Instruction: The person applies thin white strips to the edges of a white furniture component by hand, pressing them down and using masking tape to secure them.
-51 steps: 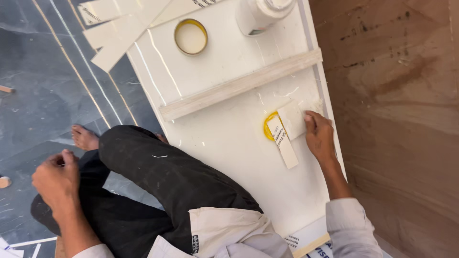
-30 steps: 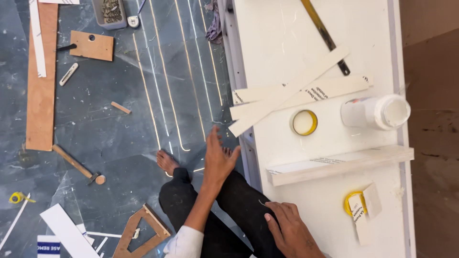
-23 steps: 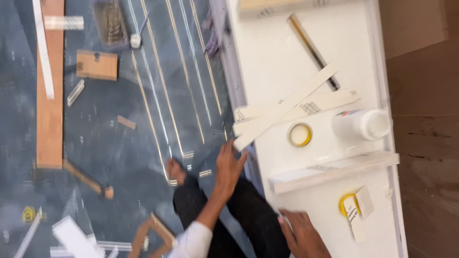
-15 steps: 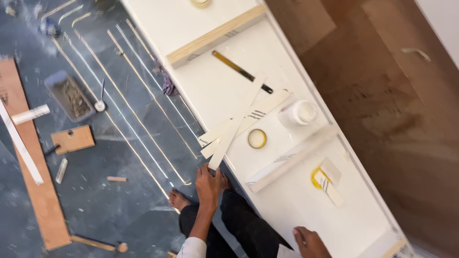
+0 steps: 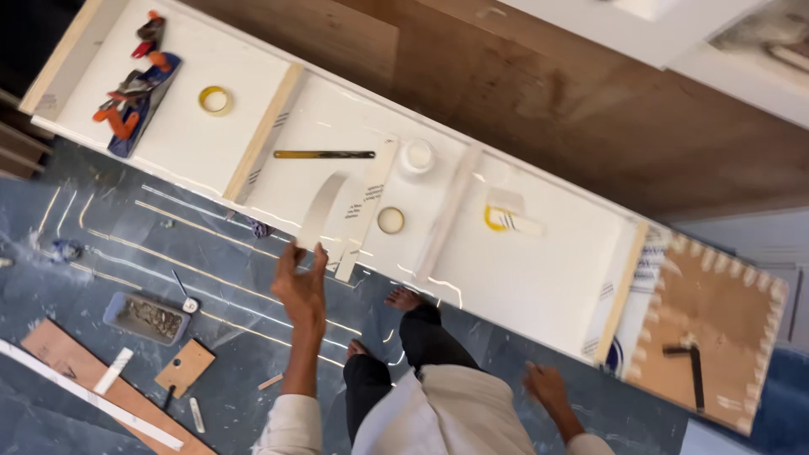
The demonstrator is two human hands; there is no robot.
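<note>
Landmark: the long white panel (image 5: 539,278), lying flat on the floor with pale wooden battens (image 5: 263,131) across it, dividing it into bays.
Left hand: the left hand (image 5: 301,282) is raised at the panel's near edge, fingers pinching the lower end of a thin white edge strip (image 5: 324,206); the strip bows upward from the panel, likely because it is flexible and lifted by one end only.
Strip's place: in the panel's second bay from the left, beside other flat white strips (image 5: 364,206) lying loose there.
Right hand: the right hand (image 5: 546,386) hangs off the panel's near edge, low by the person's side, loosely curled and holding nothing.
On the panel: a white jar (image 5: 417,156) and a small tape roll (image 5: 390,221) sit just beside the strips, within easy reach; a dark-handled flat tool (image 5: 324,155) lies farther in; a yellow tape roll (image 5: 497,219) rests in the next bay right.
Far left bay: a hand plane (image 5: 135,93) and another tape roll (image 5: 215,99), parked apart from the strips.
</note>
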